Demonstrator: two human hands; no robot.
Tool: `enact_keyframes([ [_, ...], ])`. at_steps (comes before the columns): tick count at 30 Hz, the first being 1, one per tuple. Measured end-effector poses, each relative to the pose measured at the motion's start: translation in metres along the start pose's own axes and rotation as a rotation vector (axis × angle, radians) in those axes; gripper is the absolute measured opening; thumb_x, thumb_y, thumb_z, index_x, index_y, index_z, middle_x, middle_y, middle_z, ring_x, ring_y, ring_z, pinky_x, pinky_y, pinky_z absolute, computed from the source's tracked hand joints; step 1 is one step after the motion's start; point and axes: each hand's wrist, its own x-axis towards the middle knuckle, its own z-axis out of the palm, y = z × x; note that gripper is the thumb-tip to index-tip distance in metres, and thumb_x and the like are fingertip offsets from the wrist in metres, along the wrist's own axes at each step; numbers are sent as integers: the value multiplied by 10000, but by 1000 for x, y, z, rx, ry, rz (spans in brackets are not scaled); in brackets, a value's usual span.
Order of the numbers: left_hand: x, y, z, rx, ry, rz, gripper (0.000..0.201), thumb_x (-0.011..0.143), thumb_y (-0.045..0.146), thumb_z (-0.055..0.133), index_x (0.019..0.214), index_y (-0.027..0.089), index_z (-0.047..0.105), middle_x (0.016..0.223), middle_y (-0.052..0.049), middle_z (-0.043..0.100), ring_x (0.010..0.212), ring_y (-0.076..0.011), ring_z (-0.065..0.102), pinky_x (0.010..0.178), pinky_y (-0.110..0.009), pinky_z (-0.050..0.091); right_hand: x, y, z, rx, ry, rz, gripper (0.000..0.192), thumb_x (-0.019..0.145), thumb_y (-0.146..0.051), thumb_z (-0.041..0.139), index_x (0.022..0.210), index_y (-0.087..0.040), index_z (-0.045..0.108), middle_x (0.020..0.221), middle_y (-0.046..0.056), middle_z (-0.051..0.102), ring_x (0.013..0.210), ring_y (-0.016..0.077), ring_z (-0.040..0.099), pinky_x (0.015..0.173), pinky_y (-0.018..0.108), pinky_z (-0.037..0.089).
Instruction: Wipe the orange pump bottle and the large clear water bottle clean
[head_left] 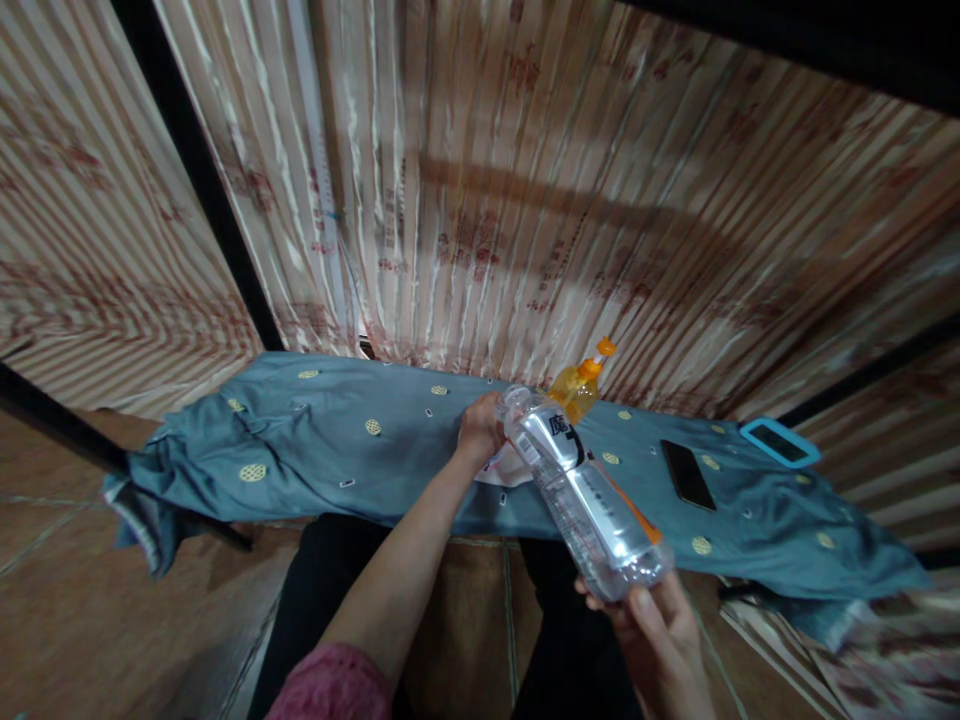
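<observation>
A striped, shiny curtain [525, 200] with faded red print hangs across the whole background, split by dark frame bars. In front of it runs a narrow surface covered with a blue-grey cloth [337, 440] dotted with small yellow round motifs; its left end droops in folds over the edge, above a brown tiled floor [112, 610].

Near the middle of the cloth, the left hand [480, 430] reaches forward from a pink sleeve [330, 685], its fingers curled at the neck end of a clear plastic bottle [577, 490]; whether they are pinching the cap or only touching it cannot be told. A white slip of paper or wrapper [514, 468] lies under that hand on the cloth. The bottle is held tilted in the air, neck pointing away towards the curtain, base towards the person, and it bears a label with dark characters. Just behind its neck stands an orange bottle [576, 388] with an orange flip cap.

The right hand [660, 620] is closed around the clear bottle's base, thumb on top. Further right on the cloth lie a black phone [688, 474], and, near the far edge, a device in a light-blue case [780, 442], the two well apart.
</observation>
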Motion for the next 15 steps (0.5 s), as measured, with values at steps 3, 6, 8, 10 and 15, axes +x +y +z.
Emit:
enact_keyframes([
  [3,0,-1,1,-9,9,-1,230,913,315,638,1068,153,688,1073,-140,755,1042,-277,711,939,-354,552,0,1,0,6,5,0,561,698,-468,926,1156,-244,692,837,26,811,681,152,761,674,199,585],
  [6,0,-1,1,-19,10,-4,204,917,323,634,1047,175,688,1079,-127,757,1050,-275,705,946,-358,551,0,2,0,23,9,-1,592,703,-443,927,1202,-247,678,854,11,806,687,149,765,676,193,589],
  [8,0,-1,1,-18,10,-5,200,919,329,631,1045,184,686,1075,-119,755,1049,-273,702,945,-363,553,1,2,0,21,0,-10,582,717,-440,918,1209,-245,678,859,11,801,687,149,763,676,194,589],
  [10,-1,-1,1,-19,12,-7,204,918,332,630,1043,180,686,1061,-118,752,1042,-274,703,939,-363,554,1,3,-1,16,-12,-22,569,730,-443,908,1213,-245,681,876,16,800,696,150,760,673,193,585],
  [15,0,-2,2,-72,20,-24,213,901,357,656,1028,188,684,1050,-109,756,1022,-267,702,932,-358,556,1,3,-2,-5,-24,-15,537,747,-451,893,1196,-243,685,859,24,804,696,145,756,701,193,583],
])
